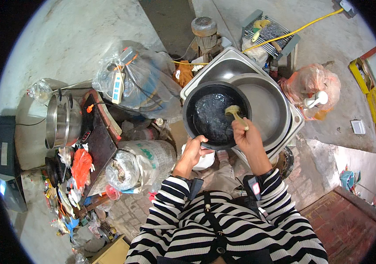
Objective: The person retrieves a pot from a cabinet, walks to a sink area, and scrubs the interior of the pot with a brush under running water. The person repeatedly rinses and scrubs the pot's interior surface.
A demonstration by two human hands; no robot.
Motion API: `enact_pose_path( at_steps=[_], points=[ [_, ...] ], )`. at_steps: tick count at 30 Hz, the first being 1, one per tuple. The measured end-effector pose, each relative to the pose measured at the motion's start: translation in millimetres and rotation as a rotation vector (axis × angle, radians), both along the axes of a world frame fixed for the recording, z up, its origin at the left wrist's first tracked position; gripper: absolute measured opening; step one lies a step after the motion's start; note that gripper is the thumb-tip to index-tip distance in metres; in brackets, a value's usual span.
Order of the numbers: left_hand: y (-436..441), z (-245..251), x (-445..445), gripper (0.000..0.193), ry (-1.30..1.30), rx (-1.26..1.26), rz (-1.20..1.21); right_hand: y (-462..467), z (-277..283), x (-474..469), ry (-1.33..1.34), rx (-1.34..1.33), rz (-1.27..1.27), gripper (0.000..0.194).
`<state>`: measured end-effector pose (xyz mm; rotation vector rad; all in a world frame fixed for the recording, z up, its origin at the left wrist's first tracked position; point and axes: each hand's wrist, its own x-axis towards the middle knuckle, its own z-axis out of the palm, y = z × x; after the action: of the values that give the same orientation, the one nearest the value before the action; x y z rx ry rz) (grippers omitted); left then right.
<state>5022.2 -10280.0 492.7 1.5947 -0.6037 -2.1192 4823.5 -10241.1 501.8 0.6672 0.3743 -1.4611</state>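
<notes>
My left hand (pixel 194 151) grips the near-left rim of a round black pot (pixel 212 112), thumb over the edge. The pot's dark inside looks wet and shiny. In my right hand (pixel 249 137) is a pale-handled scrub brush (pixel 235 115), its bristle head inside the pot near the right wall. The pot is over the left part of a stainless steel sink (pixel 231 52). Beside it, partly covered by its rim, a wide metal basin (pixel 264 105) holds cloudy water in the sink.
A yellow hose (pixel 297 31) crosses behind the sink near a dish rack (pixel 270 36). Left are a power strip (pixel 118 87) on a plastic-covered object, a full woven sack (pixel 155 158) and a steel steamer pot (pixel 64 120). A white faucet-like fitting (pixel 316 99) lies on orange plastic at right.
</notes>
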Motion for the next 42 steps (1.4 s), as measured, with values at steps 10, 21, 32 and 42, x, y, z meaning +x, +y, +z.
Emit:
enact_pose_path(
  at_steps=[10,21,32,42],
  points=[
    [-2,12,-5,0.020,-0.031,0.001,-0.049,-6,45,6,1.007,-0.110,0.911,0.022],
    [5,11,1,0.029,-0.089,-0.027,-0.001,-30,-27,-2,-0.198,-0.270,-0.038,0.019],
    [6,13,3,0.040,-0.154,-0.061,0.009,-8,38,-11,2.398,-0.479,0.805,0.034],
    [9,22,7,0.058,-0.237,-0.278,0.086,-30,43,-42,2.852,-0.662,1.150,0.015]
  ],
)
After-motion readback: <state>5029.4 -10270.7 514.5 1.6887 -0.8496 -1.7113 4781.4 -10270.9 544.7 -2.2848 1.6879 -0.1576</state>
